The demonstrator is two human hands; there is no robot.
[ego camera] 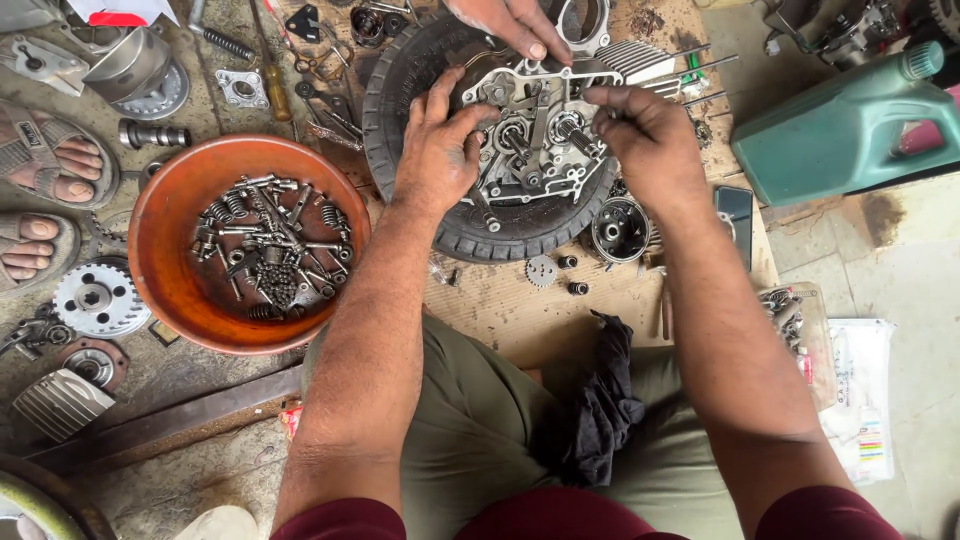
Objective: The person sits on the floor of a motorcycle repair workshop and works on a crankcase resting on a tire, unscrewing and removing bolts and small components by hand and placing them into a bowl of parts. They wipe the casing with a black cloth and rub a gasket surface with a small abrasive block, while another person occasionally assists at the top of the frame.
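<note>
The engine part [535, 140] is laid on a tyre [400, 80], far and in the middle; it is pressed by the open left hand [440, 140]; something tiny, too small to tell, is pinched by the right hand [645, 135]; another person's hand [510, 22] touches the far edge; small bits could be dropped if the part were tipped.

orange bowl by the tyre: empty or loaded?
Loaded. The orange bowl holds a heap of bolts, springs and a chain across its bottom; its sloping walls are bare.
</note>
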